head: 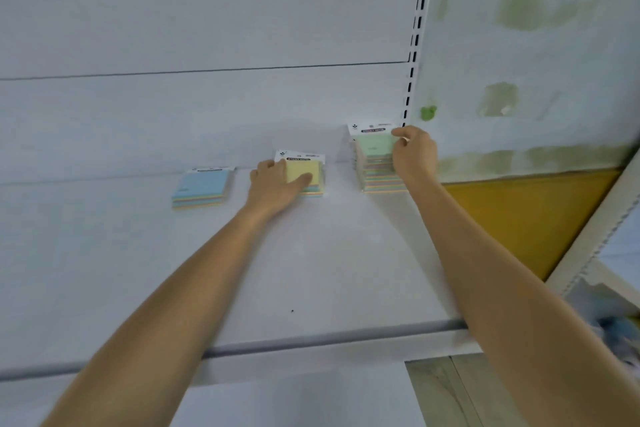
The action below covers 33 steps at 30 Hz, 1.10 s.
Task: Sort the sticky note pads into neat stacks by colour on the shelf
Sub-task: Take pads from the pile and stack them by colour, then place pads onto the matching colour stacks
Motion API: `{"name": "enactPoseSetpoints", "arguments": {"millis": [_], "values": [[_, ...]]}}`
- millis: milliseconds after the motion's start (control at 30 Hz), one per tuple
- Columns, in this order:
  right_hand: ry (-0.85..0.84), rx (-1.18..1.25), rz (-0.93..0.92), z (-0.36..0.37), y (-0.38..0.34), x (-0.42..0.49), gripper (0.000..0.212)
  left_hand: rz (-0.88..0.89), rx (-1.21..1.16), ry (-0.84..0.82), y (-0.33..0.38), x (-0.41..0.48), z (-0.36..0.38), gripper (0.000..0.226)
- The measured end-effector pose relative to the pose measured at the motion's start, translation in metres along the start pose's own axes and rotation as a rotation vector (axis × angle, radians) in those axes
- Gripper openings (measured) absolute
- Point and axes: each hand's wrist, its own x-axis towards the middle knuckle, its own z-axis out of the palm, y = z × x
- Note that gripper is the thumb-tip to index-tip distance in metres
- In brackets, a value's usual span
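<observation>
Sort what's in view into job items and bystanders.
Job: blue pad; yellow pad, gripped by the left hand; green stack, held by the right hand; shelf.
Bystanders: slotted upright; yellow panel; green blob.

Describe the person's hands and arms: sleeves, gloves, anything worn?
Left hand and right hand are bare: no gloves, rings, watch or wristbands showing. No sleeves in view either, right down to the frame edge. No markings visible.

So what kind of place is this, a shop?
Probably a shop: a white shelf, a slotted upright for hanging more shelves, and a blue pad, yellow pad and green stack, all in printed packs.
</observation>
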Motion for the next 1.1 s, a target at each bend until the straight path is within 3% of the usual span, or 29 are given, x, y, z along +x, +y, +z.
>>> {"name": "enactPoseSetpoints", "arguments": {"millis": [200, 367, 600, 733, 1100], "values": [[0.036, -0.194, -0.272, 0.000, -0.002, -0.005, 0.034, 0.047, -0.006, 0.031, -0.002, -0.004, 0.004, 0.076], [0.043, -0.279, -0.625, 0.015, -0.007, -0.025, 0.039, 0.085, 0.041, 0.177, -0.002, -0.013, -0.001, 0.052], [-0.388, -0.448, -0.934, 0.052, -0.030, -0.075, 0.041, 0.216, 0.340, 0.300, -0.029, -0.020, -0.054, 0.044], [-0.587, -0.556, -0.979, 0.079, -0.066, -0.111, 0.045, 0.199, 0.490, 0.297, -0.077, -0.033, -0.104, 0.043], [-0.812, -0.436, -1.152, 0.228, -0.211, -0.274, 0.043, -0.028, 0.601, 0.359, -0.270, -0.106, -0.279, 0.044]]}}
